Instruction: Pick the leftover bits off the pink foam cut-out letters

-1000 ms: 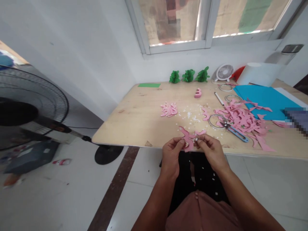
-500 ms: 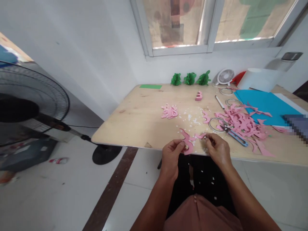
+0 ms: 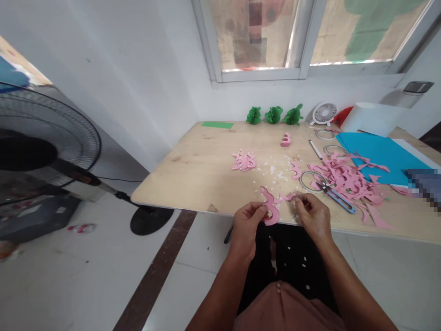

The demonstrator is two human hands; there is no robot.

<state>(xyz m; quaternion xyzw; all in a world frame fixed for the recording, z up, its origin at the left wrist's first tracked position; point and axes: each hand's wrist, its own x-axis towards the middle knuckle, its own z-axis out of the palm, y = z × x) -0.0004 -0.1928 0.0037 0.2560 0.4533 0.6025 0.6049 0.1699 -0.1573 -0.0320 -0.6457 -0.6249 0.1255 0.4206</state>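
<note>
Between the thumb and fingers of my left hand (image 3: 246, 225) is a pink curvy cutout (image 3: 273, 216), shaped much like a 3, at the table's front edge. My right hand (image 3: 315, 216) is pinched closed just right of it. Its fingertips are beside the end of a small pink strip (image 3: 288, 197); what they hold, if anything, is too small to make out. White paper bits (image 3: 274, 171) are scattered beyond my hands. A pile of pink cutouts (image 3: 244, 161) lies to the left of the bits, and a small stack of pink cutouts (image 3: 285, 139) sits farther back.
Right of my hands are blue-handled scissors (image 3: 339, 201), a ring of tape (image 3: 310, 181) and a heap of pink scraps (image 3: 351, 177). Blue sheets (image 3: 389, 154) lie behind. Green paper shapes (image 3: 274, 115) and a small white fan (image 3: 324, 113) stand by the wall.
The pink cutout in my left hand is turned a little and shows more of its face. Both hands stay nearly in place. The whole view has shifted slightly.
</note>
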